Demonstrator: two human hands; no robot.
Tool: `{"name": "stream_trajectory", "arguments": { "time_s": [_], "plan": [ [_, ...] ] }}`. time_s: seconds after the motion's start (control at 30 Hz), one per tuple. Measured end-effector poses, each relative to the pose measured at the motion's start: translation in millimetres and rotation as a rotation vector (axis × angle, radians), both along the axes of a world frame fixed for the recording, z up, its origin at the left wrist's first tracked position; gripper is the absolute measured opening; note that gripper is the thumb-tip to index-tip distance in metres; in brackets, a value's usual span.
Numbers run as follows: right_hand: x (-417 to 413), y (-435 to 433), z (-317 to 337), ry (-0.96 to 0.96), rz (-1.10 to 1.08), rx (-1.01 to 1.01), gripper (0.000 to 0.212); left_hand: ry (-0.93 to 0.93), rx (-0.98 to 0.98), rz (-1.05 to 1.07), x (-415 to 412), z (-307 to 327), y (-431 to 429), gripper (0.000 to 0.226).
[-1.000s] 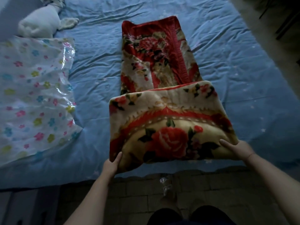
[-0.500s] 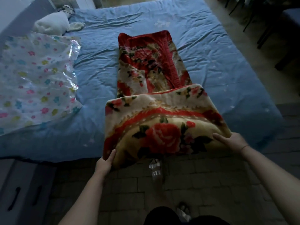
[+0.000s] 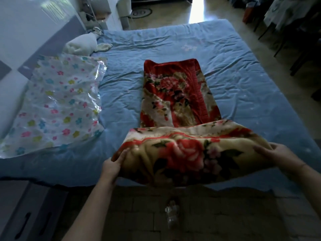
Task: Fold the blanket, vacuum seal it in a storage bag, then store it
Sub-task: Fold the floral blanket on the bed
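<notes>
Your left hand and right hand each grip a near corner of the floral blanket, lifting it above the blue bed.

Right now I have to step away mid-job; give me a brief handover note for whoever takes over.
Left hand grips the near-left corner of the floral blanket; right hand grips its near-right corner.
Blanket lies in a long strip on the blue bed, near end lifted.
Flower-print storage bag lies flat to its left, with nothing in it.
Done: folded lengthwise.
Left: fold the near end over, bag, vacuum seal, store.
</notes>
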State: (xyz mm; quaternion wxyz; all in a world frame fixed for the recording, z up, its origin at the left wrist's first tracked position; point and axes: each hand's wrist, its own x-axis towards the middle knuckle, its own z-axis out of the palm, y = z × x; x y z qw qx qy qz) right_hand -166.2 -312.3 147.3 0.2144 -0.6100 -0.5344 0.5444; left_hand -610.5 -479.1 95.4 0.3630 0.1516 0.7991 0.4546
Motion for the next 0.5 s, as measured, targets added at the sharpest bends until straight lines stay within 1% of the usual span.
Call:
{"name": "stream_trajectory", "arguments": {
  "time_s": [0.03,0.13,0.17,0.2,0.23,0.27,0.3,0.33,0.43,0.5],
  "plan": [
    [-8.0,20.7,6.4,0.056,-0.037,0.006,0.047,-0.014,0.035,-0.003,-10.9,10.6,23.6,0.026],
    [-30.0,83.6,19.2,0.261,-0.129,0.01,0.091,-0.109,0.109,-0.007,-47.8,37.1,94.0,0.024],
    [-34.9,105.7,20.5,0.334,-0.168,-0.003,0.095,-0.16,0.127,-0.013,-61.3,44.5,117.2,0.021],
    [-40.4,126.9,21.6,0.402,-0.198,-0.026,0.091,-0.211,0.142,-0.019,-72.4,53.5,140.0,0.014],
    [-46.5,145.9,24.2,0.458,-0.229,-0.045,0.081,-0.254,0.146,-0.03,-82.7,61.2,161.6,0.011],
    [-53.4,162.7,27.7,0.502,-0.257,-0.057,0.071,-0.287,0.138,-0.035,-92.1,68.5,183.2,0.013],
    [-60.7,180.1,31.2,0.533,-0.275,-0.055,0.069,-0.309,0.138,-0.042,-101.6,73.0,205.4,0.017],
    [-68.6,195.6,34.5,0.554,-0.294,-0.049,0.072,-0.336,0.143,-0.045,-108.9,78.5,225.9,0.018],
    [-91.5,241.9,37.6,0.618,-0.334,-0.018,0.085,-0.452,0.171,-0.062,-124.0,84.4,283.7,0.011],
    [-108.5,276.1,38.9,0.623,-0.301,0.029,0.086,-0.518,0.159,-0.046,-131.6,83.0,320.2,0.021]
  ]
}}
